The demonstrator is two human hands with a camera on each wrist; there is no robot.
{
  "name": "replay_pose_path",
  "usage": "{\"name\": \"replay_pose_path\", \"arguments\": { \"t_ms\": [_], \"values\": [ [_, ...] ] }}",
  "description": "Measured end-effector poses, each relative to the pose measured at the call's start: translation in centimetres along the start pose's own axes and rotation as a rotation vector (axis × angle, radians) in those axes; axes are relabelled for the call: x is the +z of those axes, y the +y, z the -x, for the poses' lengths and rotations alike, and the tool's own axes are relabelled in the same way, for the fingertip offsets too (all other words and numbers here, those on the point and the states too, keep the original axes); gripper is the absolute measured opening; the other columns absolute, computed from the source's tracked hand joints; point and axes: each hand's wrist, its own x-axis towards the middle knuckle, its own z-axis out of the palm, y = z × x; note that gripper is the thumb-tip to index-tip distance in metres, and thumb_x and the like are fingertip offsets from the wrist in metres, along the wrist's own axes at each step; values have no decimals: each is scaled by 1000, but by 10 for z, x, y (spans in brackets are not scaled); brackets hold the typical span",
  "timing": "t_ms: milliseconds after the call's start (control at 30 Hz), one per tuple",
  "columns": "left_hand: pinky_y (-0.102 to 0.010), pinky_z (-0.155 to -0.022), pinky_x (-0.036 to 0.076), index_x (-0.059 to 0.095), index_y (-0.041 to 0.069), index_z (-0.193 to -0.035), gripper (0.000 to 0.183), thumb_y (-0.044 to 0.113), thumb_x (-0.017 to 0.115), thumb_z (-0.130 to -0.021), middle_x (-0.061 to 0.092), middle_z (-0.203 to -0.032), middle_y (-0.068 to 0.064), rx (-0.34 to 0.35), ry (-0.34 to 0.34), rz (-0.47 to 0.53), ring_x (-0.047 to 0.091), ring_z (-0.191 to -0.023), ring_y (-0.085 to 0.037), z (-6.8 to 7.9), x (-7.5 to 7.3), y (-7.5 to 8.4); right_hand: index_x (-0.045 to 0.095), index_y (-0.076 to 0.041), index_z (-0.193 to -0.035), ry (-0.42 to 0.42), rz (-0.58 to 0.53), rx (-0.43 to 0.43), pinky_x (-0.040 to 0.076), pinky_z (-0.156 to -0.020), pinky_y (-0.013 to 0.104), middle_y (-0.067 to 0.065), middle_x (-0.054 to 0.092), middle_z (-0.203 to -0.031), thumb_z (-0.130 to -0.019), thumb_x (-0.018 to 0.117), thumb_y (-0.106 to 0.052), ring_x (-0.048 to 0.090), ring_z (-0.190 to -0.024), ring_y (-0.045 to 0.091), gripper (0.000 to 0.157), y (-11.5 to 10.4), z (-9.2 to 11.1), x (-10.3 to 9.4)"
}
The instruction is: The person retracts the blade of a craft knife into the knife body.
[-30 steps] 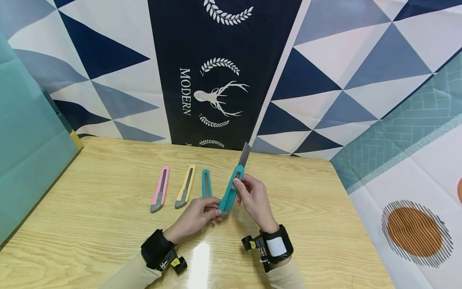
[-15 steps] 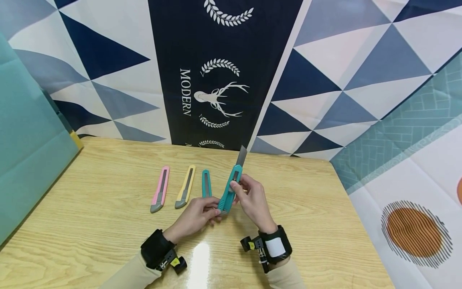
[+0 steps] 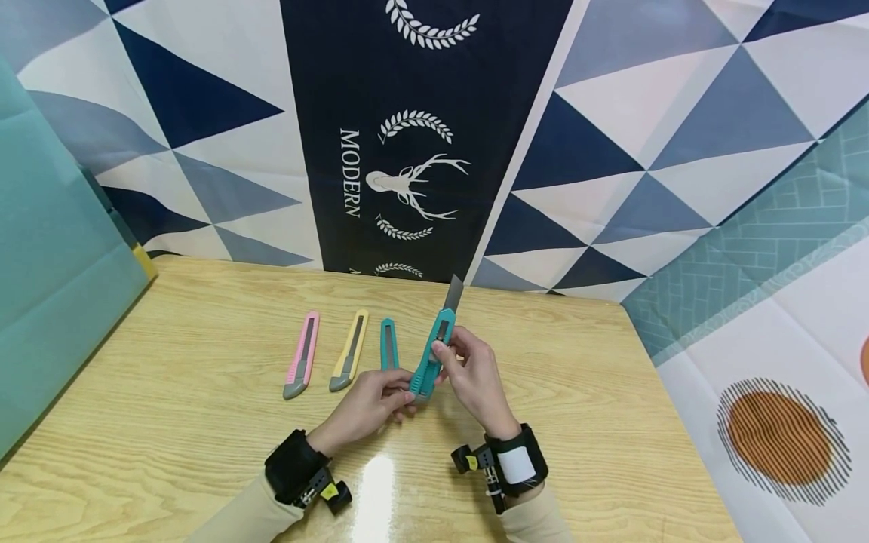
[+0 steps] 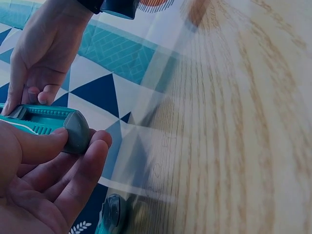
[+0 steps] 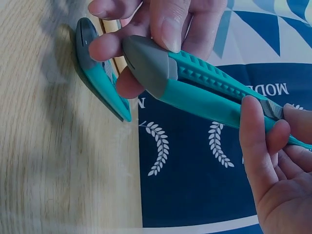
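A teal utility knife (image 3: 432,351) is held above the table, tilted, its grey blade (image 3: 453,293) sticking well out of the far end. My left hand (image 3: 367,400) pinches its grey end cap (image 5: 148,63) between thumb and fingers. Farther up, my right hand (image 3: 475,373) grips the body, its thumb on the grey slider (image 5: 273,108). A second teal utility knife (image 3: 388,345) lies on the table, partly hidden behind the left hand. Left of it lie a yellow utility knife (image 3: 349,351) and a pink utility knife (image 3: 302,354), blades in.
The wooden table (image 3: 204,445) ends at a patterned cloth backdrop (image 3: 400,181). A light teal panel (image 3: 61,271) stands along the left edge. Black camera straps (image 3: 295,467) are on both wrists.
The held knife and my right hand have shifted slightly left and the blade tip has dropped a little. The left hand has hardly moved. The lying knives are unchanged.
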Motion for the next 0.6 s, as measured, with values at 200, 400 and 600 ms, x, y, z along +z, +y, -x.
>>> {"name": "replay_pose_path", "arguments": {
  "t_ms": [200, 400, 600],
  "values": [
    [-32, -65, 62, 63, 1, -123, 26, 4, 57, -98, 73, -97, -21, 3, 10, -16, 72, -81, -27, 0, 0, -1, 65, 0, -105, 0, -20, 21, 57, -48, 27, 19, 69, -87, -98, 59, -13, 67, -62, 38, 15, -1, 0, 1],
    [-30, -65, 62, 63, 1, -124, 27, 4, 56, -98, 73, -100, -22, 2, 7, -4, 73, -83, -28, 0, 1, -1, 66, -3, -103, 0, -25, 5, 59, -51, 32, 17, 69, -86, -98, 60, -15, 68, -62, 24, 14, 1, 1, 0],
    [-32, -66, 62, 63, 0, -125, 28, 5, 58, -98, 73, -99, -23, 0, 3, 35, 73, -84, -29, 1, 1, -1, 65, -3, -103, -16, -47, -35, 60, -54, 38, 16, 68, -86, -99, 59, -17, 66, -61, 15, 16, 1, 2, -3]
  ]
}}
